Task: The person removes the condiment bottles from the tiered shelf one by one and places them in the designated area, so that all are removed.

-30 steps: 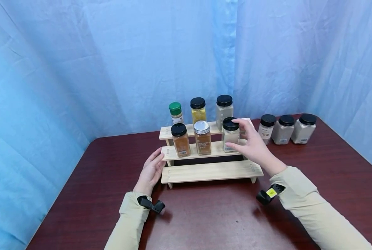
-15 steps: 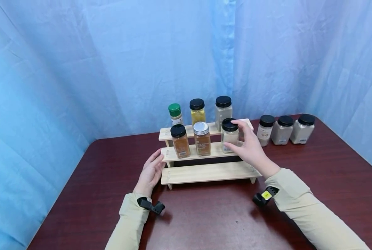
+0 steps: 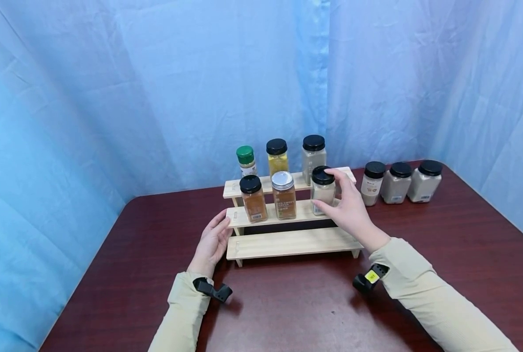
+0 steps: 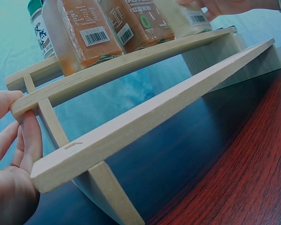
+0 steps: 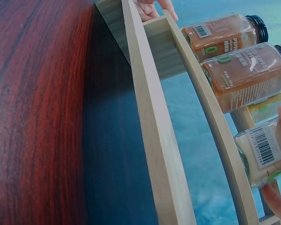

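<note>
My right hand (image 3: 354, 210) grips a black-lidded spice jar (image 3: 322, 193) of pale powder, fingers at the lid and thumb low on its side. That jar stands on the right part of the middle tier of a three-step wooden spice rack (image 3: 296, 243). In the left wrist view, my left hand (image 4: 16, 154) pinches the left end of the middle tier, thumb above and fingers below. Sharing this tier are an orange-brown jar with a black lid (image 3: 254, 203) and another with a silver lid (image 3: 284, 200).
On the top tier stand a green-capped bottle (image 3: 246, 159), a yellow jar (image 3: 277, 159) and a grey jar (image 3: 314, 156). Three black-lidded jars (image 3: 396, 186) line up on the dark red table (image 3: 288, 313) right of the rack. Blue curtains (image 3: 200, 98) hang behind.
The view has shifted slightly. My right hand and forearm have moved a little left, still holding the jar on the middle tier. My left hand stays at the rack's end.
</note>
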Action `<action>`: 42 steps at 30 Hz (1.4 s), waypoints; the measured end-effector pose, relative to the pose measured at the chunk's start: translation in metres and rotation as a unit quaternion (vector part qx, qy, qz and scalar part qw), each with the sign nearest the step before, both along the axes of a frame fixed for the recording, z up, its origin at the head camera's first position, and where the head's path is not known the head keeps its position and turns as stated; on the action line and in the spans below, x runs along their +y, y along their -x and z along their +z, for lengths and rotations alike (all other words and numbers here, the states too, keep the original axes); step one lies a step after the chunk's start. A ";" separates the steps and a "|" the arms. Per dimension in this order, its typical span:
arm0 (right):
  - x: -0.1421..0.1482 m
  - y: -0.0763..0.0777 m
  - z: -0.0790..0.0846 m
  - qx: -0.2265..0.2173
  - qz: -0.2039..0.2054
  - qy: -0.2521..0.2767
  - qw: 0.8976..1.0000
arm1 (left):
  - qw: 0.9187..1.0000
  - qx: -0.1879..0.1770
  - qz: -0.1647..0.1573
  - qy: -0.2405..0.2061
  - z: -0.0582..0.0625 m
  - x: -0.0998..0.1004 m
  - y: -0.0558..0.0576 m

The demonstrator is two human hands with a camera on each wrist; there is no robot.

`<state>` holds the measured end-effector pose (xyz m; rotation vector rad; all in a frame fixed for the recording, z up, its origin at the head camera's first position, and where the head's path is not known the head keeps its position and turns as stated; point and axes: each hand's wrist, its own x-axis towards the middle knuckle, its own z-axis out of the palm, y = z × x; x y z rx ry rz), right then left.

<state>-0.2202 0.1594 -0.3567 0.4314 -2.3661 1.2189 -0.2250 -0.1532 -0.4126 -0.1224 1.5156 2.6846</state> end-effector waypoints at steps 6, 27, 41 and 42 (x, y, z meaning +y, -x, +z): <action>-0.002 0.000 -0.002 0.007 -0.002 0.004 1.000 | 1.000 -0.001 0.000 -0.001 0.001 -0.001 0.000; 0.000 -0.005 0.005 0.052 0.001 0.015 0.999 | 1.000 -0.004 0.004 0.003 -0.001 -0.001 0.000; 0.021 -0.021 0.012 0.083 -0.013 -0.001 0.996 | 1.000 -0.004 0.005 0.006 0.001 0.000 0.001; 0.024 -0.022 0.011 0.088 -0.012 -0.002 0.996 | 1.000 -0.005 0.005 0.007 0.001 0.000 0.001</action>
